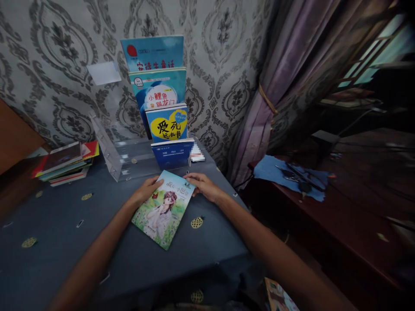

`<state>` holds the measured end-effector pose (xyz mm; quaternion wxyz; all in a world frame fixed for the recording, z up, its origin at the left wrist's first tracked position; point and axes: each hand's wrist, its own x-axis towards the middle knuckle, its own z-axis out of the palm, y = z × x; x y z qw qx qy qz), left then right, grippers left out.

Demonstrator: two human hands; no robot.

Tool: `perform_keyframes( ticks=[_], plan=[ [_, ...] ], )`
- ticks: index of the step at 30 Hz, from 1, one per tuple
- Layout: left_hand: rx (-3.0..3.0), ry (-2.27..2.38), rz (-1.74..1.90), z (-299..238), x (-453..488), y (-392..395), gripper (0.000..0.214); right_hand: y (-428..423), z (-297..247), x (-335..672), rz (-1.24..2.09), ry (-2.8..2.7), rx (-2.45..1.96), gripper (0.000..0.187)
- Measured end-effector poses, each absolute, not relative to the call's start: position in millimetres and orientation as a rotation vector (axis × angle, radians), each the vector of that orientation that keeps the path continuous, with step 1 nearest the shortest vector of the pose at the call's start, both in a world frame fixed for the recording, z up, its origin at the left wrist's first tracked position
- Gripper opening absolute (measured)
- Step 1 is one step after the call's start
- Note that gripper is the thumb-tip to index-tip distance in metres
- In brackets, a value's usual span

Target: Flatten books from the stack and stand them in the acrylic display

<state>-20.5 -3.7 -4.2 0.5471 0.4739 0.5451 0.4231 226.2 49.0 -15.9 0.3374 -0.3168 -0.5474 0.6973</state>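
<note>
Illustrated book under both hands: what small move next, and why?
Probably grip its far edge and lift: the book lies flat on the table, left hand and right hand resting on its far corners; the acrylic rack behind has free slots.

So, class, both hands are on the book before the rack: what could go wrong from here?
1. The left hand and right hand touch the book only at its top edge; lifted so, it might slip.
2. The clear rack stands close behind: a push could knock its front book loose.
</note>
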Motion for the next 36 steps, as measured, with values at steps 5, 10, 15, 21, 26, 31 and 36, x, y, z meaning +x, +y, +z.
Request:
perform_keyframes(
  ticks=[5, 10, 15, 21, 26, 31, 36],
  plan=[
    [1.712, 1.525, 0.88, -5, -24, -1, 0.043, 53, -17, 229, 1.785, -1.495, -0.905, 0.019],
    [2.157, 1.954, 0.604, -8, -16, -11, 0.04, 58, -19, 229, 1.67, -1.475, -1.017, 0.005],
    [2.476, 1.937, 0.51, -17, -7, -15, 0.038, 64, -21, 230, 1.607, -1.452, -1.079, 0.01],
    [2.6, 1.907, 0.466, -21, -4, -13, 0.039, 65, -20, 232, 1.6, -1.448, -1.079, 0.012],
    [2.712, 1.603, 0.573, -23, 9, -14, 0.039, 66, -21, 232, 1.615, -1.453, -1.066, 0.011],
    [2.721, 1.305, 0.654, -22, 32, -19, 0.039, 66, -22, 234, 1.598, -1.493, -1.045, 0.01],
    [2.731, 1.221, 0.664, -19, 43, -23, 0.04, 66, -18, 235, 1.48, -1.617, -1.089, 0.012]
  ],
)
